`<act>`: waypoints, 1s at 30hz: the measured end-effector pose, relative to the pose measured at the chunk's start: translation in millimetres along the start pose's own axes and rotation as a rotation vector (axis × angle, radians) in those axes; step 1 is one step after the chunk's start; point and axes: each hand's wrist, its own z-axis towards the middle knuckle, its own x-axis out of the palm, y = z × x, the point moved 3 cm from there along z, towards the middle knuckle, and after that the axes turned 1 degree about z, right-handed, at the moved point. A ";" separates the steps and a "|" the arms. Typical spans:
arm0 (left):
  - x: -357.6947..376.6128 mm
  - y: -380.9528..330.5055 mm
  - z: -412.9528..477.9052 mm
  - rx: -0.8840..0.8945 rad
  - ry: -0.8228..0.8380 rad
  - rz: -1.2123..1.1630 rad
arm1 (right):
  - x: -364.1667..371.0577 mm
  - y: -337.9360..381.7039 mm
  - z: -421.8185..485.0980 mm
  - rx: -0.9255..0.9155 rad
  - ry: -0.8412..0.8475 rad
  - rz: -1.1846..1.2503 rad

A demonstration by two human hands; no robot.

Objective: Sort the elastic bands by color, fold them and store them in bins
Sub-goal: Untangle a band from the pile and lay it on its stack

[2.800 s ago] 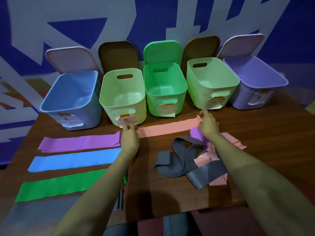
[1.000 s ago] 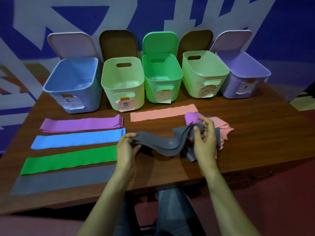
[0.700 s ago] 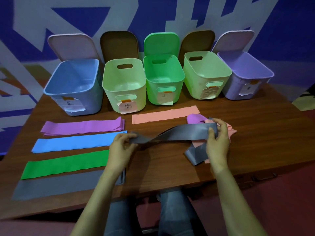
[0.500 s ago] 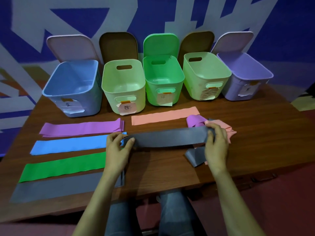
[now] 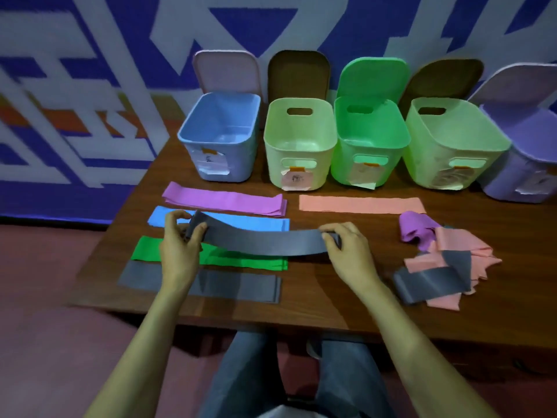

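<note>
Head camera, looking down: I see both hands closed on one grey band (image 5: 262, 241), one at each end. My left hand (image 5: 180, 251) pinches its left end between thumb and fingers at centre left of the frame. My right hand (image 5: 346, 251) has its fingers curled over the right end near the middle. The hands are well apart, and the strip hangs stretched between them with a slight sag, lifted off the counter (image 5: 331, 300) and crossing in front of the laid-out strips.

Those strips lie flat in a column left of centre. A purple band (image 5: 223, 199) is uppermost, then a blue band (image 5: 250, 221), a green band (image 5: 241, 260), and lowest a flat grey strip (image 5: 238, 286) just below my left wrist. A pink band (image 5: 361, 204) lies flat to the right of the purple one.

A loose pile (image 5: 446, 267) of crumpled purple, pink and grey bands sits at the right of the frame, apart from my right hand.

Five open bins stand in a row across the upper half with their lids tipped up behind them: a blue bin (image 5: 241, 164), a pale green bin (image 5: 274, 164), a bright green bin (image 5: 340, 164), a second pale green bin (image 5: 422, 164) and a purple bin (image 5: 509, 182). Each has a paper label on its front; I cannot read them.
</note>
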 end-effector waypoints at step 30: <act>-103.4 109.8 -1.3 -0.111 -0.189 0.350 | 102.5 53.2 -69.5 -0.150 0.201 -0.179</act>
